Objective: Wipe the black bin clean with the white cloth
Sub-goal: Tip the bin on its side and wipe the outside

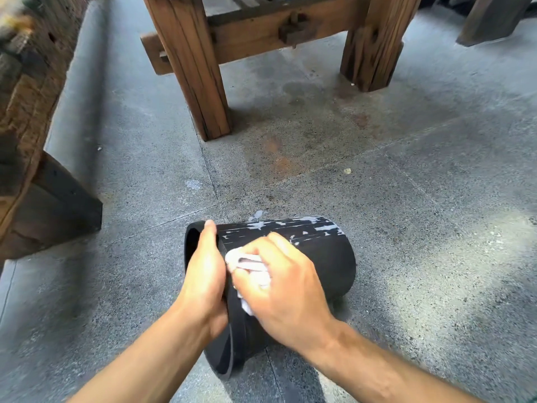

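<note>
The black bin (328, 257) lies on its side on the grey floor, its open mouth facing left. White flaky marks streak its upper far side. My left hand (205, 274) grips the bin's rim, with fingers reaching over the edge. My right hand (286, 283) presses a crumpled white cloth (247, 267) against the bin's outer wall just behind the rim. Most of the cloth is hidden under my fingers.
A heavy wooden table with thick legs (197, 68) stands just beyond the bin. A rough timber bench with a dark base (49, 207) runs along the left. Another wooden leg (491, 18) shows at the top right. Speckled concrete floor (421, 199) spreads to the right.
</note>
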A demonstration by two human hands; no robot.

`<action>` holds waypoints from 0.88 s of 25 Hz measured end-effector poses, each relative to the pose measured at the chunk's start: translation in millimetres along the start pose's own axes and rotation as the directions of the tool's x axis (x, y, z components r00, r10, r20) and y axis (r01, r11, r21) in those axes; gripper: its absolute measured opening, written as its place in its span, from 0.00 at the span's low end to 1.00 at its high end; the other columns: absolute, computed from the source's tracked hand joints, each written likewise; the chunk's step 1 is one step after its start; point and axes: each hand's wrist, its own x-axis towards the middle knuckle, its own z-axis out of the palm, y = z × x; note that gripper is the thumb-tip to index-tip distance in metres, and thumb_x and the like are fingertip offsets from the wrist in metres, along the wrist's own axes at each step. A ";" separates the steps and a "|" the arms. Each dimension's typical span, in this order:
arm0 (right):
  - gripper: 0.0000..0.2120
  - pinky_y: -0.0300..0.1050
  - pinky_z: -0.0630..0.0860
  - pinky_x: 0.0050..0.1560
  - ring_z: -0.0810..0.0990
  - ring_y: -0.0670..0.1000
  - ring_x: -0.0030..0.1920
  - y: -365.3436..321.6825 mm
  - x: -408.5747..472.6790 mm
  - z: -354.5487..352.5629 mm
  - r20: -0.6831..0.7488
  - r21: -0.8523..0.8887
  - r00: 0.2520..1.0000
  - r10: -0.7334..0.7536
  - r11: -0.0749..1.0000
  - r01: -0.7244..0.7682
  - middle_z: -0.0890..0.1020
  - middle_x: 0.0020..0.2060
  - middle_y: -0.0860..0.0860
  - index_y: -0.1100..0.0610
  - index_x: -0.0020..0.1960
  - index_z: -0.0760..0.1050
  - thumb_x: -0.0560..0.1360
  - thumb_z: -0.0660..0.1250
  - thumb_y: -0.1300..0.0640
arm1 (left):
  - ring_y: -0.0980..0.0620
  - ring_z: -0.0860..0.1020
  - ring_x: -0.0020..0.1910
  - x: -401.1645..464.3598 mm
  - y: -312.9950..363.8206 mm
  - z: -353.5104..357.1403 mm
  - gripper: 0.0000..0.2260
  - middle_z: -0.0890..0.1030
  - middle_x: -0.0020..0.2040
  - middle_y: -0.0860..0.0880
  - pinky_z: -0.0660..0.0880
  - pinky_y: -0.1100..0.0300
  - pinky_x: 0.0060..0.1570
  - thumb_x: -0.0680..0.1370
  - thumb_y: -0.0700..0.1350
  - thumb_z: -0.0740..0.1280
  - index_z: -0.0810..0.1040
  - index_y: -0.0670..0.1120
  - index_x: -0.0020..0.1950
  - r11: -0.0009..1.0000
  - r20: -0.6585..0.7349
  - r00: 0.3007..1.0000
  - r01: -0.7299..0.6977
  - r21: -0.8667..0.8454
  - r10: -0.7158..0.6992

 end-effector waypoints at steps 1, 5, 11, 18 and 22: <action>0.10 0.53 0.78 0.45 0.81 0.55 0.44 -1.3 4.4 3.7 -0.009 -0.060 0.999 -0.042 0.997 0.041 0.79 0.44 0.48 0.50 0.48 0.78 0.75 0.64 0.45 | 0.48 0.84 0.25 0.3 -0.3 -0.7 0.35 0.86 0.30 0.44 0.78 0.59 0.29 0.82 0.64 0.53 0.86 0.45 0.29 1.000 -0.010 1.000 0.010 0.027 -0.010; 0.13 0.53 0.77 0.47 0.80 0.58 0.45 23.6 29.5 7.2 -0.095 -0.167 0.996 0.000 0.986 -0.016 0.79 0.45 0.51 0.51 0.48 0.77 0.75 0.61 0.43 | 0.41 0.88 0.42 3.5 0.2 -8.0 0.28 0.89 0.46 0.40 0.83 0.50 0.41 0.81 0.65 0.56 0.87 0.45 0.54 0.992 -0.060 0.998 0.019 0.125 -0.011; 0.13 0.51 0.74 0.40 0.79 0.59 0.42 122.4 48.5 -26.1 -0.239 -0.287 0.916 0.322 0.878 -0.383 0.81 0.43 0.53 0.53 0.46 0.77 0.78 0.65 0.44 | 0.44 0.88 0.39 -1.5 3.0 -12.1 0.25 0.89 0.44 0.43 0.81 0.46 0.47 0.82 0.63 0.56 0.87 0.48 0.47 0.994 -0.092 0.996 0.028 0.105 -0.019; 0.12 0.51 0.77 0.42 0.80 0.58 0.42 161.9 47.7 -60.9 -0.365 -0.240 0.772 0.521 0.748 -0.619 0.84 0.43 0.55 0.54 0.44 0.77 0.79 0.65 0.46 | 0.43 0.88 0.45 -4.1 0.3 -6.4 0.25 0.90 0.45 0.45 0.79 0.41 0.58 0.82 0.62 0.56 0.89 0.50 0.44 0.983 -0.068 0.997 -0.019 0.185 0.032; 0.10 0.48 0.72 0.40 0.79 0.56 0.43 130.0 33.9 -52.4 -0.315 -0.232 0.839 0.444 0.821 -0.522 0.82 0.44 0.51 0.52 0.47 0.78 0.79 0.66 0.45 | 0.44 0.87 0.46 -2.9 -1.0 -6.4 0.21 0.89 0.47 0.45 0.81 0.45 0.54 0.82 0.59 0.59 0.86 0.48 0.49 0.985 -0.129 0.990 -0.031 0.172 0.054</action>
